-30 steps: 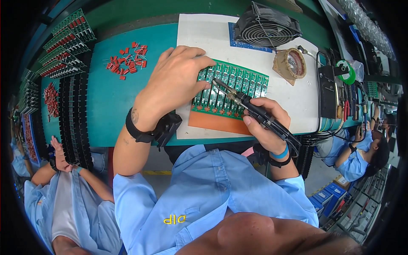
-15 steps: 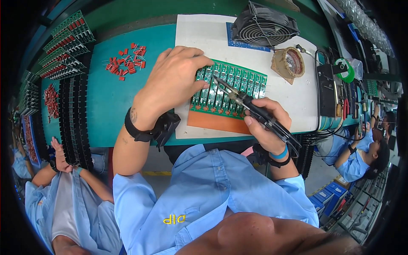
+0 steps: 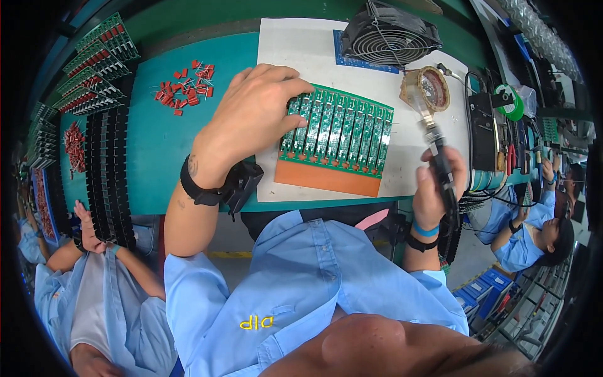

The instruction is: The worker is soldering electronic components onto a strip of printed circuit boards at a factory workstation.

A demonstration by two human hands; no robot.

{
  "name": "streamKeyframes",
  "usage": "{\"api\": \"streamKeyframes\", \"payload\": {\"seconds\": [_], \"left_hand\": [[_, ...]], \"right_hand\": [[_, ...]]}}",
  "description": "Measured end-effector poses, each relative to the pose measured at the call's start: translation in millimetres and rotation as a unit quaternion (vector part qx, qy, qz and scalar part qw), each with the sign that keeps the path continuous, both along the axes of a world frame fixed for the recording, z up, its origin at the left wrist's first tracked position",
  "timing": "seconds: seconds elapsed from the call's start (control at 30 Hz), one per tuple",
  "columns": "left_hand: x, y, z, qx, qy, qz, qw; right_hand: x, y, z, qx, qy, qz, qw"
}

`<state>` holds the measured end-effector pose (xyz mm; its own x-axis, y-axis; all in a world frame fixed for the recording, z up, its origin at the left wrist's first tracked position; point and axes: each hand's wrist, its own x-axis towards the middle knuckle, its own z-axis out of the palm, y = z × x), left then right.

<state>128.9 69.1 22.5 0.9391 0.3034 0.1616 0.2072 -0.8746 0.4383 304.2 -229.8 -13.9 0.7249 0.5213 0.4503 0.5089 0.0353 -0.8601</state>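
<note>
A green circuit board panel, made of several narrow strips, lies on an orange-brown plate over white paper. My left hand grips the panel's left end, thumb on its face and fingers at the upper left corner. To the right of the panel, my right hand is wrapped round a black-handled soldering iron. Its tip is blurred by motion and points at the round tin on a small brown pad. Whether the tip touches the tin I cannot tell.
Red capacitors lie loose on the green mat at left, beside black racks and stacked boards. A black fan stands at the back. Right are a green solder spool and hand tools. Co-workers sit on both sides.
My right hand has drawn the soldering iron off the panel, moving right and turning its tip up toward the round tin. My left hand stays on the panel.
</note>
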Motion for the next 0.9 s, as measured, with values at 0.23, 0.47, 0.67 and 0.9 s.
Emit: {"api": "streamKeyframes", "payload": {"seconds": [0.23, 0.47, 0.67, 0.9], "left_hand": [[-3.0, 8.2, 9.3, -0.047, 0.011, -0.001, 0.999], [-4.3, 4.8, 9.4, -0.021, 0.012, 0.029, 0.999], [-4.6, 6.0, 5.8, -0.024, 0.007, 0.031, 0.999], [-4.5, 5.4, 4.8, -0.022, 0.001, 0.032, 0.999]], "right_hand": [[-23.4, 41.9, 12.3, -0.093, 0.022, 0.261, 0.961], [-27.5, 58.3, 12.1, -0.109, 0.042, 0.239, 0.964], [-27.3, 59.1, 12.1, -0.129, 0.048, 0.237, 0.962], [-29.2, 59.7, 15.7, -0.133, 0.109, 0.235, 0.957]]}}
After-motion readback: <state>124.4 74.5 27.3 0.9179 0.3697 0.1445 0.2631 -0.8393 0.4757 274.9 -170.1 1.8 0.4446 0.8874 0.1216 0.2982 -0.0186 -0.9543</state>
